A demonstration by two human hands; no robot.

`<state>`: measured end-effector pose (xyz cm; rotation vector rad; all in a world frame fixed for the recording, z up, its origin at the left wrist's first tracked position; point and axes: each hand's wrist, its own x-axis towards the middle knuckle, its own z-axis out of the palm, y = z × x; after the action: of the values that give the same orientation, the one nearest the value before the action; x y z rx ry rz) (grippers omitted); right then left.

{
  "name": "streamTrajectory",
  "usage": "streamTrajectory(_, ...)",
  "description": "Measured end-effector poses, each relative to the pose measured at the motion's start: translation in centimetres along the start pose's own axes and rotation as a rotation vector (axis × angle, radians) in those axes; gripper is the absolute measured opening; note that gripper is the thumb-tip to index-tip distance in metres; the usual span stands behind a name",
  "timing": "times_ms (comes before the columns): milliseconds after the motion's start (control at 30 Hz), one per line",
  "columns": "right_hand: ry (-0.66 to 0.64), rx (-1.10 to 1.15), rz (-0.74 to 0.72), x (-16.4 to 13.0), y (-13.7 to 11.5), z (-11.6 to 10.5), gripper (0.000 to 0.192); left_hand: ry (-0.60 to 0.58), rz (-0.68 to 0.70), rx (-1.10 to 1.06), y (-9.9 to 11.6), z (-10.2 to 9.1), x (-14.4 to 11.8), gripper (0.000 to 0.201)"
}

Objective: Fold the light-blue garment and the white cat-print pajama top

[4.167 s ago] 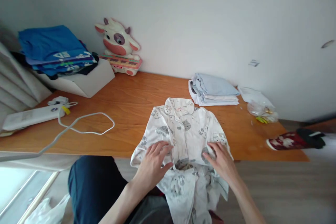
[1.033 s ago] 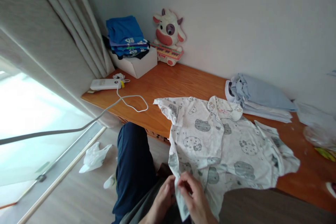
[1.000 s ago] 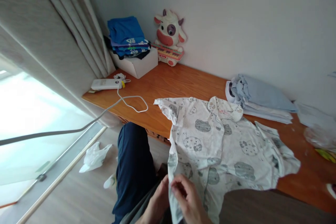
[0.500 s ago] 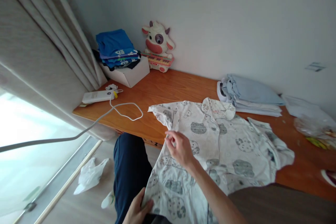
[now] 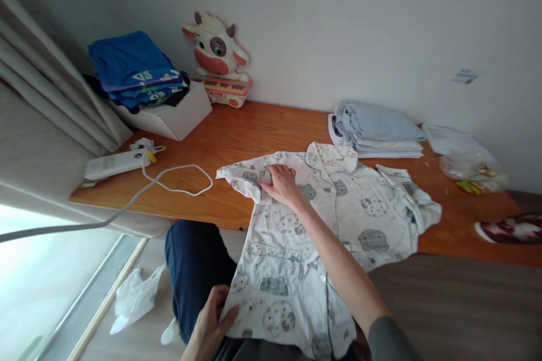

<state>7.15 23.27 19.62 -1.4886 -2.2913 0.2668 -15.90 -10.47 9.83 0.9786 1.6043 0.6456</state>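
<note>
Left hand (image 5: 210, 321) pinches the hem corner of the printed shirt (image 5: 322, 225), keeping it taut over the lap. Right hand (image 5: 281, 182) lies flat, fingers spread, on the shirt's sleeve, pinning it to the bench (image 5: 237, 141). Folded clothes (image 5: 375, 135) sit behind.

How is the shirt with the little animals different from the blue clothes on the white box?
The patterned shirt is white with grey animals; the blue clothes are bright blue. The patterned shirt lies spread open, its hem hanging off the table, touched by both hands; the blue clothes sit folded in a stack on the white box, untouched. Both are clothing.
</note>
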Motion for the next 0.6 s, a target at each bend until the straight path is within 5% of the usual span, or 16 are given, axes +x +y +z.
streamTrajectory(67,-0.003,-0.033,0.016,0.3,0.0,0.2,0.057,-0.142,-0.006,-0.008,-0.5,-1.0,0.3,0.068)
streamTrajectory(167,0.013,-0.046,0.032,0.8,-0.3,0.3,0.037,-0.335,-0.067,0.013,-1.2,-2.3,1.0,0.091)
streamTrajectory(233,0.045,0.047,0.014,0.9,-0.8,-0.2,0.017,-0.326,-0.017,0.122,-0.8,-2.8,2.1,0.086)
streamTrajectory(333,0.124,0.404,0.018,-0.4,-1.7,-2.3,0.009,-0.171,0.173,0.327,1.9,-2.8,4.6,0.053)
streamTrajectory(467,0.371,1.033,0.191,-7.2,-3.4,-6.9,0.023,-0.005,0.33,0.235,8.0,-1.2,6.9,0.035)
streamTrajectory(600,0.685,1.481,0.593,-18.8,-3.7,-9.4,0.027,-0.065,0.42,-0.096,13.3,2.0,6.8,0.038)
